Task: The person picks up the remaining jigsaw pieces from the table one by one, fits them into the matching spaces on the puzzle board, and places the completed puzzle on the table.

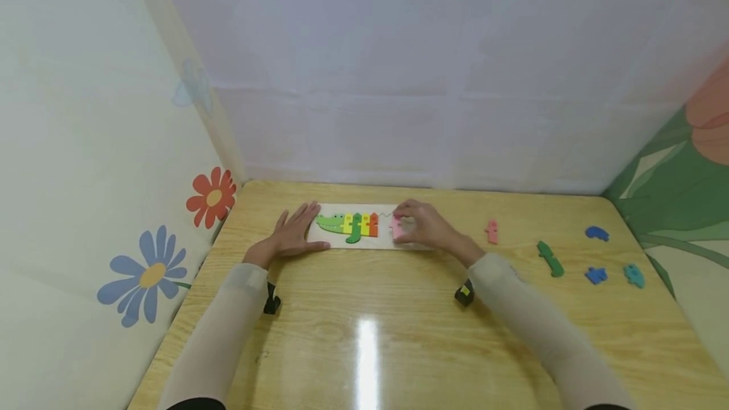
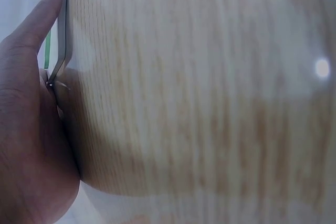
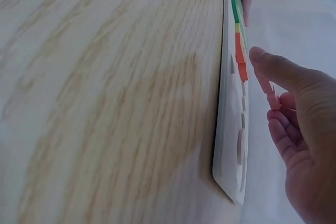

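The left hand (image 1: 293, 233) rests, fingers extended, at the left end of the board (image 1: 385, 243). The right hand (image 1: 428, 226) pinches the pink piece (image 1: 397, 229) above it, right of the orange piece (image 1: 373, 226). Tilted lowering could dislodge that neighbour.

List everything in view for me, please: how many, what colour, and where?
table: 1, light wood, centre
backdrop: 1, whitish, behind the table
wall flowers: 3, red and blue left, coral right
puzzle board: 1, white, on the table
fitted pieces: apparently 5, green, yellow and orange, on the board
held piece: 1, pink, at the board's right half
loose pieces: 5, pink, green, two blue, teal, right of the board
wrist devices: 2, black, near the wrists
sleeves: 2, pale, on the arms
left hand: 1, bare, on the board's left end
right hand: 1, bare, pinching the held piece
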The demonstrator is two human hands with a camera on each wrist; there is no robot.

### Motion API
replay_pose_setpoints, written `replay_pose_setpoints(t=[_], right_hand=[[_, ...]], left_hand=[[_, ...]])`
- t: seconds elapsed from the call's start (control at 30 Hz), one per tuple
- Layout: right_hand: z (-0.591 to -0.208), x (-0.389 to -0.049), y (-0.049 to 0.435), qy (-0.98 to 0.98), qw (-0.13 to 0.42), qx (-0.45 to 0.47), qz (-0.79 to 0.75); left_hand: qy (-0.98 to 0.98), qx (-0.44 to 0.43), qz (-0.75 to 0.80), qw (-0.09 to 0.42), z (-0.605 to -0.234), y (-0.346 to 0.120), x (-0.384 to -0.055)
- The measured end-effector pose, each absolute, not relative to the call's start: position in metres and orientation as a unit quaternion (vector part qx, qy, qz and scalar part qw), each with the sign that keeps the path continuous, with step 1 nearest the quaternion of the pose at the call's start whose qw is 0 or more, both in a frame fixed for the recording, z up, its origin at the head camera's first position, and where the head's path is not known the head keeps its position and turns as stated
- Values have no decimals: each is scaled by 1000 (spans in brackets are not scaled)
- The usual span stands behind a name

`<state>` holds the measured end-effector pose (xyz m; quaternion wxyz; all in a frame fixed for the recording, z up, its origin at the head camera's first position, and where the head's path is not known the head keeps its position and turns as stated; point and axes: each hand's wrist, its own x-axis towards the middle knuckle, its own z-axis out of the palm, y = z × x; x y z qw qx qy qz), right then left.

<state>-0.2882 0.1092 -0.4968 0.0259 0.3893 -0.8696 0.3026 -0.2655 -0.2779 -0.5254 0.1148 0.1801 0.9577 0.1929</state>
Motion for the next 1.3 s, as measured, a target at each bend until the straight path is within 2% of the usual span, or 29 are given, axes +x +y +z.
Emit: replay_pose_setpoints(t=[0.5, 1.3], right_hand=[[-502, -295, 94, -890, 2, 347, 295], [-511, -304, 79, -884, 2, 349, 311]], left_hand=[[961, 177, 185, 104, -540, -282, -273], [959, 177, 194, 107, -531, -279, -266]])
